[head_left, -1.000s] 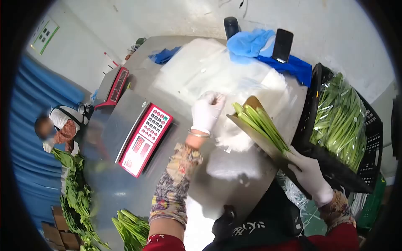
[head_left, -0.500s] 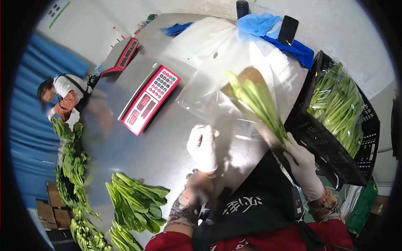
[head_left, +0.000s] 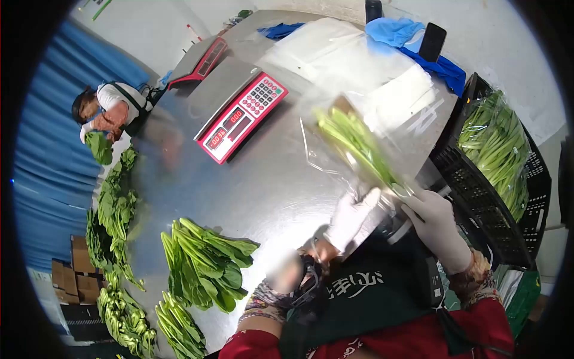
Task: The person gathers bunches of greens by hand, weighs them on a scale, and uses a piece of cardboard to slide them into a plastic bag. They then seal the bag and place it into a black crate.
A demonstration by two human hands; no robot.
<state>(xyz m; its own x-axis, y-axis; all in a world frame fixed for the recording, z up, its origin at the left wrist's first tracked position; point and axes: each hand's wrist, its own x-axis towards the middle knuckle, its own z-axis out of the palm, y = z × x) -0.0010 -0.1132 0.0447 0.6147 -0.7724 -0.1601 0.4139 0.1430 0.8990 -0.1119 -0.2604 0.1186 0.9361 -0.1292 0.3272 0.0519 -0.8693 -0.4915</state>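
White-gloved, my left hand (head_left: 351, 220) pinches a clear plastic bag (head_left: 320, 161), my right hand (head_left: 439, 230) grips long green stalks (head_left: 354, 139): bagging, I judge, wanting one even pull.

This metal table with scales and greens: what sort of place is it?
Probably a vegetable-packing room: a digital scale, loose leafy greens on the metal table, a crate of bagged greens.
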